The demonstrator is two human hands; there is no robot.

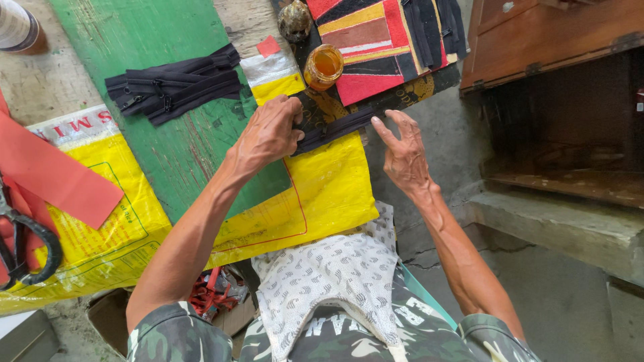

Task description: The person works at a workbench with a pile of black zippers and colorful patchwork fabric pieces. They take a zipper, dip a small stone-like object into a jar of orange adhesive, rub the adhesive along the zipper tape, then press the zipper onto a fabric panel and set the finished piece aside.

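Black zipper strip (335, 127) pinched by left hand (268, 134) fingers; right hand (402, 157) fingers released, touching it.

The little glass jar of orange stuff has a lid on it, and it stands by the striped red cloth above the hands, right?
Not quite. The small glass jar of orange liquid has no lid; the head view shows its mouth open. The rest holds: it stands beside the red, yellow and black striped cloth, above the left hand and the right hand.

Jar (323, 66) behind zipper strip (335, 127); zipper pile (176, 86) left; scissors (23, 248) perhaps far left.
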